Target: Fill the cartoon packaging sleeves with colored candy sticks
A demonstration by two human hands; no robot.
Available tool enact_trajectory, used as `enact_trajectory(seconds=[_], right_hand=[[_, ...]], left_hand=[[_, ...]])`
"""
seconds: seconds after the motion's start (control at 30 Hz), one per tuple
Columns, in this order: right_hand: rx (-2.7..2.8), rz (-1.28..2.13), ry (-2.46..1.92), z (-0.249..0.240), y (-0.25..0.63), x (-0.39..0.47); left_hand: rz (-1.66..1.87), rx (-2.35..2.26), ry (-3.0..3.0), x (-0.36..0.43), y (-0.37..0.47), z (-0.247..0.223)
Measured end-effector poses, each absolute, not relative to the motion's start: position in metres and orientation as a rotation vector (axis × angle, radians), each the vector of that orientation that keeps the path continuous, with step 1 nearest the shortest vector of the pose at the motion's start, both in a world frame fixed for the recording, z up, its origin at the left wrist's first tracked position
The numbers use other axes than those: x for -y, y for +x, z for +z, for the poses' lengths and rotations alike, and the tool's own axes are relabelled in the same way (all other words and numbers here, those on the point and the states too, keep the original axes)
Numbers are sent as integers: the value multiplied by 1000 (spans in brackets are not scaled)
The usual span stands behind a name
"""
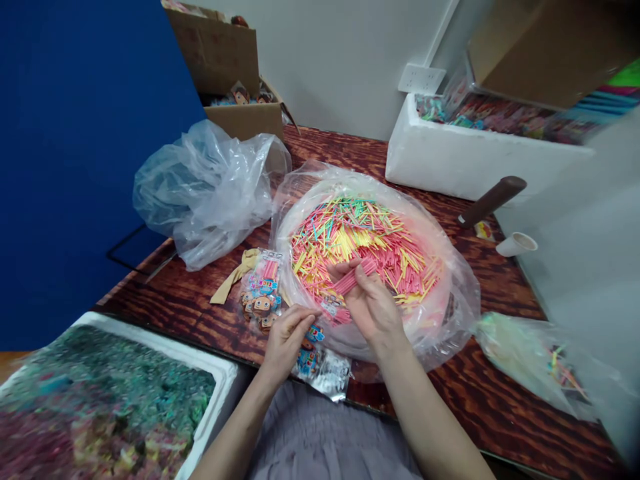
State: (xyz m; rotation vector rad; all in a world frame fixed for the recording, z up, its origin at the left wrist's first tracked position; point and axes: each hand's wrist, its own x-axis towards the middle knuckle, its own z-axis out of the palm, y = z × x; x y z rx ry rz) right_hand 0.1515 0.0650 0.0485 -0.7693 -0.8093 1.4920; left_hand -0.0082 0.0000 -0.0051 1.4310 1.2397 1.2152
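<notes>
My right hand (pixel 373 303) is closed around a small bundle of pink sticks (pixel 354 277), over the front of a wide round container lined with clear plastic (pixel 453 267). Inside lie loose pink, yellow and green sticks (pixel 350 240). At the container's front left edge, my left hand (pixel 290 337) pinches the edge of a small printed clear packet (pixel 314 333). More printed packets (pixel 261 300) lie left of the container, one with pink sticks in it. Silvery packet ends (pixel 333 375) show at the table's front edge, below my hands.
A crumpled plastic bag (pixel 215 190) and a cardboard box (pixel 245 120) stand back left. White foam boxes (pixel 480 157) (pixel 220 380) are back right and front left. A brown cylinder (pixel 493 202), a paper cup (pixel 517 245) and a plastic bag of sticks (pixel 530 360) are right.
</notes>
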Motion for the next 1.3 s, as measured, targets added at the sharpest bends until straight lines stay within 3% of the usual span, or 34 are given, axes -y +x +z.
enact_trajectory(seconds=[0.2, 0.4, 0.67, 0.97, 1.1, 1.3], right_hand=[[640, 1563, -861, 42, 140, -46], [957, 1625, -1040, 51, 141, -32], [1388, 1279, -1174, 50, 136, -23], [1308, 1038, -1181, 46, 127, -19], [1507, 993, -1185, 45, 127, -17], [1283, 1027, -1117, 42, 123, -11]], left_hand=[[1257, -1255, 1407, 2, -8, -9], [1345, -1248, 1403, 0, -9, -11], [1344, -1322, 1245, 1, -16, -14], [1286, -1277, 1043, 3, -17, -16], [1284, -1239, 971, 3, -18, -13], [1299, -1180, 881, 3, -20, -13]])
